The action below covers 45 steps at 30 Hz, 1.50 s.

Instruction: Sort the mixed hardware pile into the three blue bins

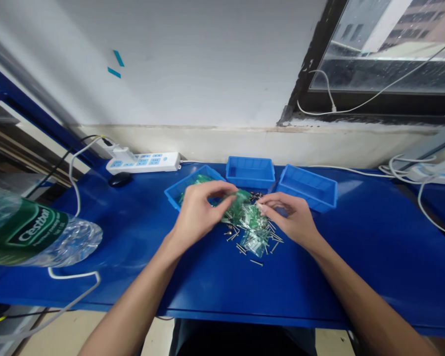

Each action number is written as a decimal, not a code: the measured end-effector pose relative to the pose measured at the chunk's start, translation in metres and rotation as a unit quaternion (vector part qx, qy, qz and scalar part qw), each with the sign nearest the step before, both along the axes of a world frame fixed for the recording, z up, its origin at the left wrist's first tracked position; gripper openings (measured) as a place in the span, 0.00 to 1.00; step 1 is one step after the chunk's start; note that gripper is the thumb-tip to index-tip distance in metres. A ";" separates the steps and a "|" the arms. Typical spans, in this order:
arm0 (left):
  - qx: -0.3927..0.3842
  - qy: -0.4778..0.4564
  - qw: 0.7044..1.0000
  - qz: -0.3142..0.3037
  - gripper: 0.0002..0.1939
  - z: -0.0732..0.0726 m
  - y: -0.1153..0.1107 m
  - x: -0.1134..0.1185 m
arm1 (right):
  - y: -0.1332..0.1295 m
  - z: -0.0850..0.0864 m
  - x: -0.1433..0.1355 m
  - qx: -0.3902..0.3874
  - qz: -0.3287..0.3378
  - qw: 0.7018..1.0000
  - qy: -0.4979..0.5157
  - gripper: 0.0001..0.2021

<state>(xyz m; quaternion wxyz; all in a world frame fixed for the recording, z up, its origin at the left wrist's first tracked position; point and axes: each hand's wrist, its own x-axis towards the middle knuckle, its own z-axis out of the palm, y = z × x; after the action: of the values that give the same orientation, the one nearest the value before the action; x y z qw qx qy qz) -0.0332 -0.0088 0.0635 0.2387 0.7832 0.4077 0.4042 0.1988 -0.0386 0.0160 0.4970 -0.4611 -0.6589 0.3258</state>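
Observation:
Over a pile on the blue table, my left hand (200, 210) pinches a green-tinted plastic bag (239, 203) between thumb and fingers. My right hand (291, 215) is closed at the pile's right side, thumb and forefinger together on something small and whitish that I cannot make out. Beneath both hands lie clear plastic packets (255, 241) with pale pieces inside. Loose screws (257, 262) are scattered around them. Just behind my left hand stands a blue bin (173, 194) with green bags in it, partly hidden by that hand.
Two more blue bins, one in the middle (250, 173) and one at the right (307, 190), stand along the back. A power strip (144, 162) and a dark mouse-like object (119, 179) lie back left. A large water bottle (40, 232) and white cables are at the left.

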 end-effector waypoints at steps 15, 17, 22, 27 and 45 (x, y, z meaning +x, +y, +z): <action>0.098 0.314 0.940 0.093 0.12 -0.010 0.020 -0.029 | 0.003 -0.004 0.004 -0.013 0.001 1.000 0.010 0.05; 0.117 0.297 0.945 0.067 0.13 -0.009 0.018 -0.028 | 0.003 -0.004 0.005 -0.012 0.004 1.000 0.009 0.05; 0.057 0.311 0.940 -0.128 0.15 -0.006 0.008 -0.022 | 0.003 -0.004 0.006 -0.018 0.006 1.000 0.007 0.05; 0.010 0.356 0.923 -0.148 0.29 -0.015 -0.006 -0.020 | 0.002 -0.003 0.005 -0.017 0.009 1.000 0.003 0.06; 0.032 0.398 0.917 -0.012 0.31 -0.005 -0.009 -0.005 | 0.002 -0.003 0.005 -0.011 0.017 1.000 0.011 0.07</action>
<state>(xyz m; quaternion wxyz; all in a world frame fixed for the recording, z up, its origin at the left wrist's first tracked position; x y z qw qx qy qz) -0.0384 -0.0180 0.0580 0.0359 0.8914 0.4465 0.0689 0.2033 -0.0362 0.0133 0.4934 -0.4518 -0.6576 0.3466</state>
